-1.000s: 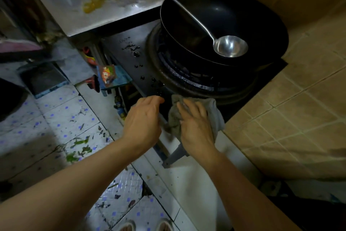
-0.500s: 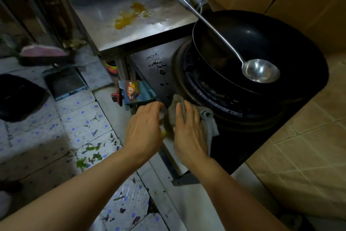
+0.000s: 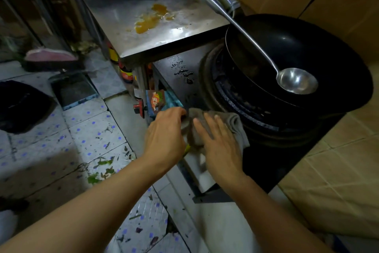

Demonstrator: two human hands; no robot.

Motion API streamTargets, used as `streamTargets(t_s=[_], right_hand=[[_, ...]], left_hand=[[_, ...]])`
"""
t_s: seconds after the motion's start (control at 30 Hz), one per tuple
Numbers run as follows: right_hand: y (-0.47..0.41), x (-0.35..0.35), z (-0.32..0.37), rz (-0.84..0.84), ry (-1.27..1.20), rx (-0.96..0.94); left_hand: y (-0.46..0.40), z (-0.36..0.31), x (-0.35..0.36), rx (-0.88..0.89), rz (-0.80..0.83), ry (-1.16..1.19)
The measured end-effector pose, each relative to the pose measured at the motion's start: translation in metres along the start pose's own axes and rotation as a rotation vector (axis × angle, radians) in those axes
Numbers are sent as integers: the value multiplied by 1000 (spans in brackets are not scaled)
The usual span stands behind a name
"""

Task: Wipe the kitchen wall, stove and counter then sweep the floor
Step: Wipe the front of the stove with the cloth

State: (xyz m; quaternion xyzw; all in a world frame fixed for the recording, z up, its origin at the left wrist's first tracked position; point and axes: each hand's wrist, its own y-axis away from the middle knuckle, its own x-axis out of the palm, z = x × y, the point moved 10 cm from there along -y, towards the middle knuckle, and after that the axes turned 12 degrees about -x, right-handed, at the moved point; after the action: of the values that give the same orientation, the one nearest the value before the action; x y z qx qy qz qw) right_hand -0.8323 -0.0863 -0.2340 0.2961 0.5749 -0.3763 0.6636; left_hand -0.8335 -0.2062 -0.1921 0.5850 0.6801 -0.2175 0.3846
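A grey cloth (image 3: 235,125) lies on the front left corner of the black stove (image 3: 180,80). My right hand (image 3: 217,142) presses flat on the cloth with straight fingers. My left hand (image 3: 164,131) sits at the stove's front edge, fingers curled down over it beside the cloth; something yellow-green shows under the palm. A black wok (image 3: 307,52) with a steel ladle (image 3: 295,82) stands on the burner. The steel counter (image 3: 143,35) behind carries an orange spill (image 3: 149,21). Beige wall tiles (image 3: 338,2) rise at the right.
The tiled floor (image 3: 88,129) at the left is littered with green scraps (image 3: 100,170) and dark bits. A dustpan (image 3: 73,88), a brush (image 3: 51,58) and a black bag (image 3: 22,105) lie on it. Colourful packets (image 3: 158,101) sit beside the stove. A tiled ledge (image 3: 338,160) flanks the right.
My right hand has slid the cloth leftward along the stove's front edge to its corner. My left hand stays beside it. The view has shifted left.
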Motion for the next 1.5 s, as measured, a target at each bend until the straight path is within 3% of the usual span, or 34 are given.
streamTargets(t_s=[0.07,0.37,0.63,0.8,1.0,1.27,1.5], right_hand=[[7,-1,-2,-28,-1,23],[-62,13,1,133,25,76],[36,-1,-10,12,1,11],[84,-19,-13,-223,62,20],[126,-26,-17,-285,52,-5],[159,-18,-36,-250,-231,-145],[163,-14,-56,-298,-193,-223]], left_hand=[[1,0,0,4,12,-5],[12,-2,-1,45,14,-36],[43,-30,21,44,8,-82],[70,-50,46,47,44,-171],[90,-72,65,81,93,-180],[90,-96,88,140,112,-204],[87,-102,99,173,134,-194]])
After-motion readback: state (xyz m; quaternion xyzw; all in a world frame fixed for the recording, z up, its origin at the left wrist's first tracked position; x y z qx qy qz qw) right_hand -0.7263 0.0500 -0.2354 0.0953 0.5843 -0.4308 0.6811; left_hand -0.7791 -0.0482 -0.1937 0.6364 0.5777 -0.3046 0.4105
